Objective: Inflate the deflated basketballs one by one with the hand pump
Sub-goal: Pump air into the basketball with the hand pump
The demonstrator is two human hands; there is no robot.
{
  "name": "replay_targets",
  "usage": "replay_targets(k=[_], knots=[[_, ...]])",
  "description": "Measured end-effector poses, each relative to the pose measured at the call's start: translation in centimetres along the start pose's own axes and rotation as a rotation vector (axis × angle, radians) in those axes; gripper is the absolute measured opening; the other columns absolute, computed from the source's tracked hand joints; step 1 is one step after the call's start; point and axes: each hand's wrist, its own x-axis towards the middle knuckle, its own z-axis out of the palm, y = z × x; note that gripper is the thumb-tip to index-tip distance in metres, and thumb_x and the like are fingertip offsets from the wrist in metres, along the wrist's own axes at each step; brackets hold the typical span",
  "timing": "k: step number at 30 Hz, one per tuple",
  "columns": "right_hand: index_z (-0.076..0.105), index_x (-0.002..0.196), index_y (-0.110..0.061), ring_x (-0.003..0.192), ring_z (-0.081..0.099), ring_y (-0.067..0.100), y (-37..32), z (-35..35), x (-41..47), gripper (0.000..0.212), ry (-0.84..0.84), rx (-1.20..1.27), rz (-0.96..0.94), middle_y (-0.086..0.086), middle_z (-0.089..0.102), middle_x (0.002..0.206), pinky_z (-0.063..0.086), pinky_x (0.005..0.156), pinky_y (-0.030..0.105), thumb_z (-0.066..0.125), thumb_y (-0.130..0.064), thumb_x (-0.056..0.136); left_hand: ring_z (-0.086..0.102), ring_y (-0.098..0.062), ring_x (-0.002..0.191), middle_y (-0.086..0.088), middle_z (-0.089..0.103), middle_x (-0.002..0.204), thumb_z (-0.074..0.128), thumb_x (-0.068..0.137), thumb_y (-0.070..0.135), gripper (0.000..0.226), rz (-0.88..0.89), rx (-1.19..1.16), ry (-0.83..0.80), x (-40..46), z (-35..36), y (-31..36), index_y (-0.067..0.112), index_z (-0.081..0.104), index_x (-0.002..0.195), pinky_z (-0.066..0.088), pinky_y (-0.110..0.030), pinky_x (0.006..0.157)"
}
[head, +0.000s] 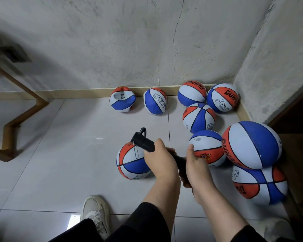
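A black hand pump (144, 141) points up and to the left above the floor, its thin needle hanging over a red, white and blue basketball (132, 162) on the tiles. My left hand (160, 158) grips the pump barrel. My right hand (197, 164) grips the handle end, which is mostly hidden behind it. Two dented, deflated balls, one at the left (122, 99) and one beside it (155, 100), lie against the skirting at the back.
Several round basketballs cluster in the right corner, the largest-looking one (251, 144) stacked on another (260, 185). A concrete wall (129, 41) stands behind and a pillar to the right. My white shoe (94, 213) rests on the tiles. A wooden frame (16, 119) stands at the left.
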Motion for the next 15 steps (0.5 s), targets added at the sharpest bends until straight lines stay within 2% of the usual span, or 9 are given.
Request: replay_targets(k=[3,5,7,8,10,12,15], knots=[[0.063,0.082,-0.003,0.052,0.056,0.027,-0.4,0.6,0.0,0.068,-0.06,0.028,0.016,0.01,0.063,0.057,0.044,0.05,0.031,0.035,-0.061,0.104,0.059,-0.022,0.058,-0.007,0.063,0.061,0.054,0.093,0.027,0.03,-0.03,0.023,-0.035,1.6,-0.2,0.5,-0.002,0.059,0.101,0.053,-0.036,0.061],[0.066,0.086,-0.005,0.055,0.058,0.026,-0.4,0.9,0.0,0.062,-0.108,0.034,-0.011,0.012,0.069,0.067,0.049,0.05,0.034,0.038,-0.058,0.104,0.06,-0.021,0.057,-0.008,0.065,0.066,0.056,0.095,0.031,0.036,-0.038,0.057,-0.057,2.9,-0.3,0.8,-0.002,0.061,0.111,0.052,-0.03,0.054],[0.069,0.089,-0.01,0.066,0.064,0.025,0.0,1.0,0.6,0.054,-0.086,-0.026,-0.115,0.012,0.072,0.081,0.059,0.06,0.044,0.046,-0.056,0.103,0.063,-0.021,0.058,-0.01,0.069,0.072,0.058,0.099,0.036,0.035,-0.04,0.107,-0.103,4.0,-0.1,1.5,0.003,0.061,0.11,0.052,-0.027,0.049],[0.069,0.088,-0.011,0.071,0.065,0.022,0.1,1.0,1.0,0.05,-0.059,-0.069,-0.183,0.011,0.071,0.082,0.061,0.067,0.049,0.05,-0.055,0.102,0.065,-0.021,0.061,-0.01,0.071,0.075,0.059,0.1,0.037,0.03,-0.037,0.138,-0.13,4.7,-0.1,1.7,0.008,0.059,0.108,0.054,-0.03,0.054],[0.071,0.091,-0.018,0.083,0.067,0.015,0.0,0.6,1.9,0.035,-0.05,-0.127,-0.299,-0.003,0.072,0.083,0.06,0.077,0.044,0.058,-0.049,0.1,0.067,-0.022,0.066,-0.01,0.073,0.078,0.061,0.1,0.039,0.026,-0.037,0.202,-0.168,6.3,-0.1,2.0,0.014,0.057,0.106,0.057,-0.033,0.064],[0.072,0.104,-0.026,0.097,0.069,0.011,-0.7,0.3,2.5,0.02,-0.174,-0.17,-0.359,-0.012,0.074,0.095,0.058,0.082,0.033,0.065,-0.043,0.097,0.066,-0.023,0.068,-0.01,0.072,0.081,0.062,0.101,0.038,0.028,-0.063,0.25,-0.21,7.6,-0.2,2.2,0.012,0.058,0.109,0.057,-0.033,0.067],[0.069,0.102,-0.033,0.092,0.07,0.013,-1.5,0.7,3.5,0.01,-0.369,-0.378,-0.353,-0.011,0.075,0.094,0.058,0.082,0.037,0.071,-0.038,0.094,0.065,-0.021,0.071,-0.01,0.07,0.086,0.063,0.101,0.04,0.032,-0.097,0.293,-0.297,8.6,0.4,2.2,0.01,0.059,0.108,0.058,-0.034,0.07]])
